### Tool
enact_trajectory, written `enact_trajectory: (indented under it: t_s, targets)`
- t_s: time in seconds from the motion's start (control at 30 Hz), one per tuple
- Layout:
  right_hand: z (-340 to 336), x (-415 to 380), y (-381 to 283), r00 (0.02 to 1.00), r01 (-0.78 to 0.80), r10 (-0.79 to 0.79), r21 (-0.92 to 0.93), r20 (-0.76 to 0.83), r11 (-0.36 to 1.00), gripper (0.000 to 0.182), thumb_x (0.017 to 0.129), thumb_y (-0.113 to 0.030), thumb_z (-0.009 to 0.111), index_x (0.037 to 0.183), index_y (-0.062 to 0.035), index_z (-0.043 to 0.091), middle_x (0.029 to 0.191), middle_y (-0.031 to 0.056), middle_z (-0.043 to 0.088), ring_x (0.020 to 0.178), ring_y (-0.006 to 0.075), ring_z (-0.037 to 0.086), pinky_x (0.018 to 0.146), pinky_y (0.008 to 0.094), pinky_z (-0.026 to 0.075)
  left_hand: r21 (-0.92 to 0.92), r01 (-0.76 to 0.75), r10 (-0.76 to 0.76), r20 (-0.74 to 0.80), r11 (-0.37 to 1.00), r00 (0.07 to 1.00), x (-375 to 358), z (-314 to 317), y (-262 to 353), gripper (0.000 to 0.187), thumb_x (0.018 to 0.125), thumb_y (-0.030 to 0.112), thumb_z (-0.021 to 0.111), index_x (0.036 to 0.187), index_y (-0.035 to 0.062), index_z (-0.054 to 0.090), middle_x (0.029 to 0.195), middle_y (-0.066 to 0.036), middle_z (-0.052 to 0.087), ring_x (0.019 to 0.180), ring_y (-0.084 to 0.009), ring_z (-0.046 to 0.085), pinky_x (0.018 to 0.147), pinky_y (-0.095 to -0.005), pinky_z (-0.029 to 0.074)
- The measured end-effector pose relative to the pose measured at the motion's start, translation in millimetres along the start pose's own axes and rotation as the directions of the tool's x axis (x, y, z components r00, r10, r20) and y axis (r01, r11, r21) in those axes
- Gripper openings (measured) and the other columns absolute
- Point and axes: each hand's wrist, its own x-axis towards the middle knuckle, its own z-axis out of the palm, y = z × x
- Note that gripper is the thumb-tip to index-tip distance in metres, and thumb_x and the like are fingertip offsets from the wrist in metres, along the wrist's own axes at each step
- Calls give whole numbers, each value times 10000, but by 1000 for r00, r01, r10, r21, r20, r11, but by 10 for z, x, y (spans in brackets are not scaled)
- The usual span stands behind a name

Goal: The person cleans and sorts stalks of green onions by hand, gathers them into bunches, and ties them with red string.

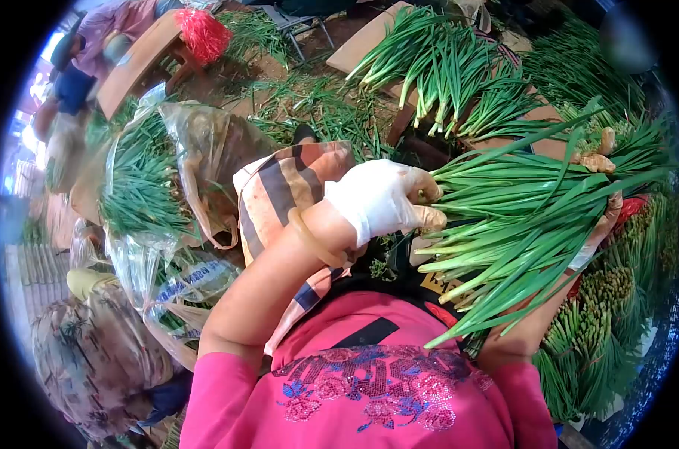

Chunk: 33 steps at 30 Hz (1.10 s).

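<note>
A large loose bunch of garlic chives (504,217) spreads out before my chest, pale stem ends to the left and green leaves to the right. My right hand (605,213), with a white covering at the wrist, is wrapped round the leafy part, its fingers showing over the top. At the stem ends is my left hand (388,196), in a white covering with bare fingertips. Its thumb and fingers are curled together beside the stems; anything between them is too small to make out. A tan bangle (309,236) circles my left wrist.
More chives (444,71) lie on a board ahead, and bundled ones (601,314) are stacked at right. Clear plastic bags (141,258) with greens stand at left. A person in patterned clothing (93,352) is at lower left. A red string bundle (203,35) lies on a bench (141,63).
</note>
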Motion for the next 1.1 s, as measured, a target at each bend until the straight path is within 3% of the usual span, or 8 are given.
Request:
enact_trajectory:
  t_s: [0.17, 0.33, 0.5, 0.6, 0.83, 0.93, 0.97, 1.1]
  targets:
    - [-89, -74, -67, 999, -41, 42, 133, -5, 990, 614, 880, -175, 505, 1406, -6, 237, 1040, 11, 525, 1011, 167, 481, 1023, 360, 333, -799, 104, -38, 101, 592, 994, -17, 199, -129, 213, 790, 231, 710, 834, 39, 627, 797, -27, 645, 580, -76, 527, 512, -203, 408]
    - [-298, -137, -149, 998, -55, 55, 136, 2, 989, 324, 898, -200, 518, 1205, -119, 454, 1084, 5, 502, 1107, 175, 450, 1038, 375, 315, -950, -163, -88, -192, 265, 977, -165, 148, -228, 111, 797, 135, 655, 864, 58, 611, 846, -62, 643, 549, -30, 492, 449, -170, 371]
    - [-112, -210, -172, 999, -33, 34, 155, -4, 987, 588, 892, -110, 505, 1414, -21, 248, 1068, 17, 505, 1030, 142, 481, 1072, 362, 286, -626, 8, -388, -474, 780, 790, -496, -462, -903, 59, 841, 84, 627, 858, 38, 595, 707, -7, 592, 553, -43, 485, 479, -178, 359]
    - [-211, -272, -186, 993, -41, 57, 148, -100, 988, 546, 884, -133, 523, 1386, -44, 329, 1047, 29, 536, 1050, 162, 481, 1034, 353, 332, -252, 56, -213, -655, 966, 725, -623, -534, -835, 85, 851, 84, 619, 890, 9, 624, 696, 2, 585, 492, -42, 444, 453, -172, 340]
    - [-233, -443, -531, 1000, 14, -12, 194, -9, 981, 507, 908, -162, 507, 1372, -42, 341, 1085, 24, 550, 1040, 142, 500, 1051, 363, 319, -404, -305, -334, -907, 862, 257, -1420, -1449, -1451, 47, 830, 54, 638, 858, 16, 643, 762, 1, 601, 612, -61, 504, 568, -202, 407]
    - [-248, -466, -725, 883, 21, -330, -674, -334, 739, 276, 911, -171, 491, 1169, -74, 478, 1038, 4, 525, 989, 141, 498, 926, 310, 389, -259, -343, -188, -956, 903, 226, -1426, -1464, -1419, 75, 863, 91, 604, 876, 19, 621, 843, -51, 643, 743, -89, 560, 669, -211, 426]
    - [-159, -394, -749, 997, -75, 75, -134, -10, 988, 326, 925, -198, 460, 1216, -53, 475, 1066, 7, 541, 988, 145, 516, 909, 312, 413, -241, -400, -156, -960, 884, 234, -1466, -1504, -1360, 92, 869, 102, 598, 894, 16, 617, 870, -67, 652, 779, -102, 575, 699, -219, 434]
    - [427, -182, -534, 985, 44, -87, -274, -146, 961, 480, 925, -217, 459, 1369, -56, 374, 1074, 35, 589, 1012, 190, 558, 876, 353, 472, -288, -578, -184, -955, 764, 233, -1669, -1637, -1114, 256, 900, 173, 551, 1039, -41, 572, 994, -151, 639, 939, -242, 612, 917, -367, 462]
